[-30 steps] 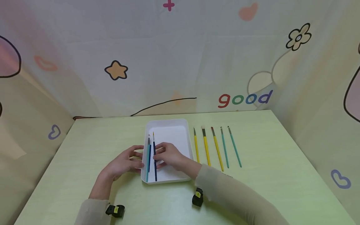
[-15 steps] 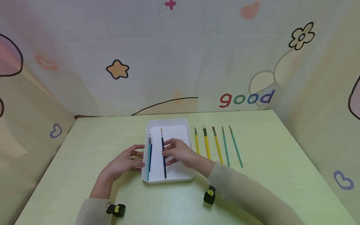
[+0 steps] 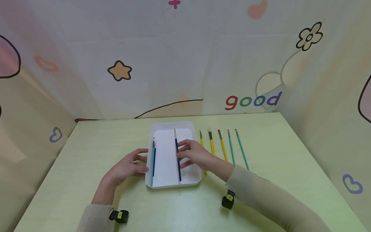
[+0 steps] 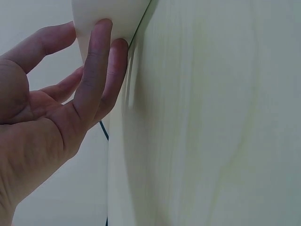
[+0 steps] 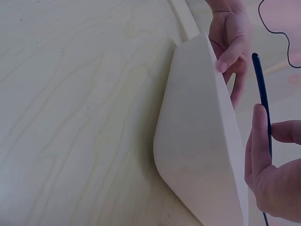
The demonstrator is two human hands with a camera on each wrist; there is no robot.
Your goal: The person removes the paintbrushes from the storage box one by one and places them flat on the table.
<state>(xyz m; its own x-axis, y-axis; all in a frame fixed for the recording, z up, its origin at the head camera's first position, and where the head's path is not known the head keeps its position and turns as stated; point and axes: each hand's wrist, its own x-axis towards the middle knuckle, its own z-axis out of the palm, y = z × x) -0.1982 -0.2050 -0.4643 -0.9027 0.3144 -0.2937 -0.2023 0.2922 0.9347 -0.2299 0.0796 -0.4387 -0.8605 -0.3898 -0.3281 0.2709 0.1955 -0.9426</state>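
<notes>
My right hand (image 3: 197, 155) pinches a dark blue paintbrush (image 3: 176, 145) over the right half of a white tray (image 3: 165, 184). The brush points away from me, bristles at the far end; in the right wrist view its dark handle (image 5: 261, 84) passes between thumb and fingers, above the tray's rim. My left hand (image 3: 127, 167) touches the tray's left side with loosely bent fingers. In the left wrist view, its fingertips (image 4: 101, 28) lie against the tray's outer wall (image 4: 113, 12). Along the tray's left inner side lie a teal paintbrush (image 3: 152, 164) and another dark blue paintbrush (image 3: 154, 162).
Right of the tray, several paintbrushes lie in a row on the pale table (image 3: 87, 154): yellow ones such as the yellow paintbrush (image 3: 223, 148), then teal ones such as the teal-handled paintbrush (image 3: 242, 149). My right forearm overlaps their near ends. A printed curtain (image 3: 162, 64) stands behind.
My right hand has carried the dark blue paintbrush rightward across the tray, away from the two brushes at its left side. The left hand has stayed at the tray's side.
</notes>
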